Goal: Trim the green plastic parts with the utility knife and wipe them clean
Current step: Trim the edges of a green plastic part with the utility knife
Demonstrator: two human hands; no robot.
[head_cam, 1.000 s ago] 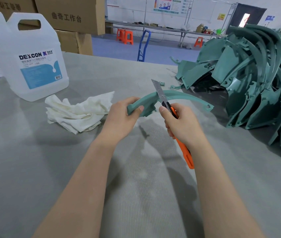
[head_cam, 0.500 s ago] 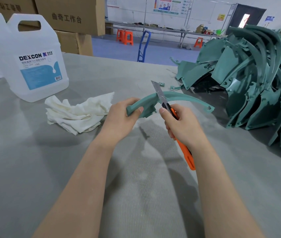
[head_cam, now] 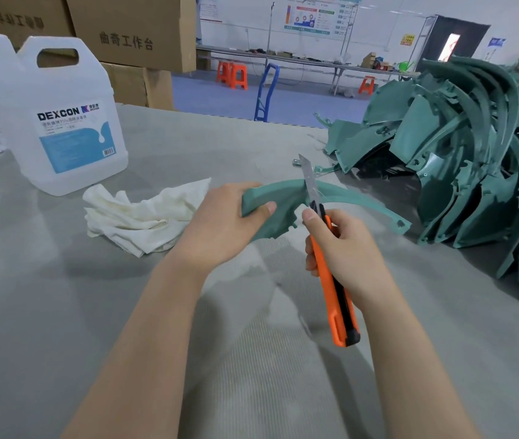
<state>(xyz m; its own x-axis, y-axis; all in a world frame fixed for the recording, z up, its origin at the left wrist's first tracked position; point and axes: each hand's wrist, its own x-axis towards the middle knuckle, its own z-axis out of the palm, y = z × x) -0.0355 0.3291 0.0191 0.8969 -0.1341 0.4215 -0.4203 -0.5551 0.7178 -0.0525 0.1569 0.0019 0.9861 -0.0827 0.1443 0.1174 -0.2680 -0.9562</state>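
— What is held at the centre of the frame?

— A curved green plastic part is gripped at its thick left end by the left hand. The fingers are wrapped behind it and the thumb is pressed on its front face. The part is held just above the grey table, and its thin arc is stretched out towards the right.

— And the other hand?

— An orange utility knife is clasped by the right hand. The fingers are curled round the handle, and one fingertip is laid by the base of the blade. The blade is extended, pointed up the frame, and laid across the part's upper edge near the middle of the arc.

— What else is seen?

— A crumpled white cloth is spread on the table left of centre, just beside the left hand. A large white jug labelled DEXCON is stood behind it, at upper left. A pile of green parts is heaped along the right edge. Cardboard boxes are stacked across the top left.
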